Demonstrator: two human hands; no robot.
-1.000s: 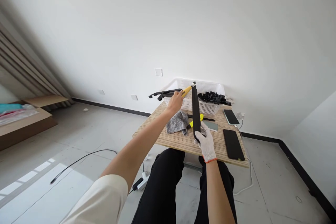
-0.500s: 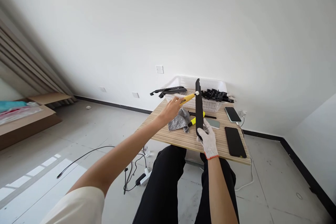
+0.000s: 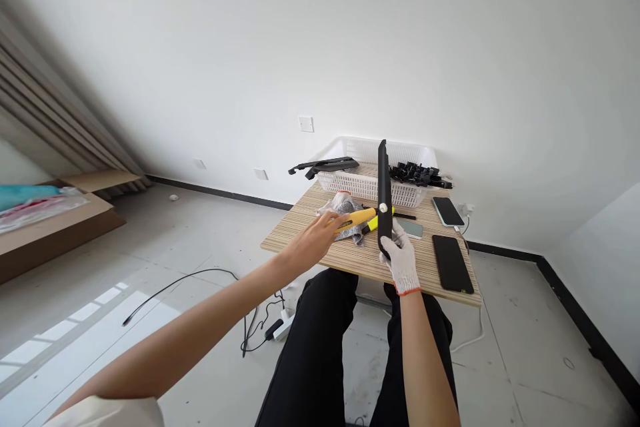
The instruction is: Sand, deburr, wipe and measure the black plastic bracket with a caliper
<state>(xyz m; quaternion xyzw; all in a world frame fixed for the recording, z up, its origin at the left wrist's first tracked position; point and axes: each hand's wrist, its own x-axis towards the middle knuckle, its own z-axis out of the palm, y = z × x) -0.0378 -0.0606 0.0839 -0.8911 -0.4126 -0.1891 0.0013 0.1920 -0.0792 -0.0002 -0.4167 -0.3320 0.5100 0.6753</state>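
Bare, my left hand point(image 3: 317, 235) is closed round a yellow-handled tool point(image 3: 357, 218) with a small round white tip. That tip lies against or just in front of a long black plastic strip point(image 3: 384, 177); I cannot tell whether they touch. In a white knit glove, my right hand point(image 3: 401, 263) grips the strip near its lower end and holds it upright over the table. Behind the tool, a grey cloth point(image 3: 356, 235) and a bunched white glove point(image 3: 336, 203) lie on the wood-patterned table point(image 3: 285, 233), beside a bright yellow tool point(image 3: 371, 223), partly hidden.
A white basket point(image 3: 345, 181) at the table's back holds long black strips point(image 3: 327, 165) and a heap of small black parts point(image 3: 420, 174). Two phones point(image 3: 453, 264) lie on the right, one with a cable plugged in. Cables and a power strip point(image 3: 284, 328) are on the floor.
My left hand has brought the yellow tool down along the black strip, so its white tip sits nearer the strip's lower end. My right hand keeps its grip.
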